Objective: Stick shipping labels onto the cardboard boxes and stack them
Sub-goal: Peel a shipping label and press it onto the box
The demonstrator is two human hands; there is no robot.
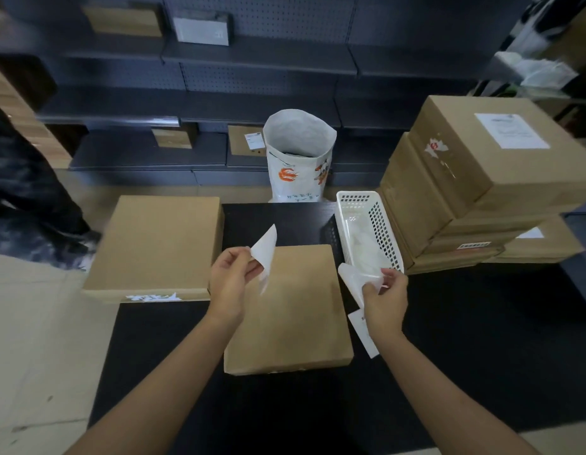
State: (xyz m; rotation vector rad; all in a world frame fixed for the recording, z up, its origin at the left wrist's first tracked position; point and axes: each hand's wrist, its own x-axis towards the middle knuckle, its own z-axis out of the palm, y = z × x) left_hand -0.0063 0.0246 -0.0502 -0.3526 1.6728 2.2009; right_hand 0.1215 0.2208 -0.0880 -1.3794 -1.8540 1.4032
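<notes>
a black tabletop (pixel 449 323) carries flat brown cardboard boxes. at the right stands a stack of labelled boxes (pixel 475 178), the top one bearing a white printed label. at the left lies a wide unlabelled box (pixel 157 244), overhanging the tabletop's edge. in the centre, nearest the person, lies a smaller plain box (pixel 291 316), matte, stiff and square-cornered; it looks light, best lifted by its two side edges. behind the tabletop stands an open white woven sack (pixel 298 156), and on it, beside the stack, sits a white perforated plastic basket (pixel 367 231). the left hand (pixel 229 284) pinches a thin white label (pixel 265 254) over the centre box's far left corner; it curls limply and probably clings, so hold it by its edges. the right hand (pixel 383 300) pinches a glossy backing sheet (pixel 354 280), also floppy. a small white paper slip (pixel 363 333) lies beneath that hand.
</notes>
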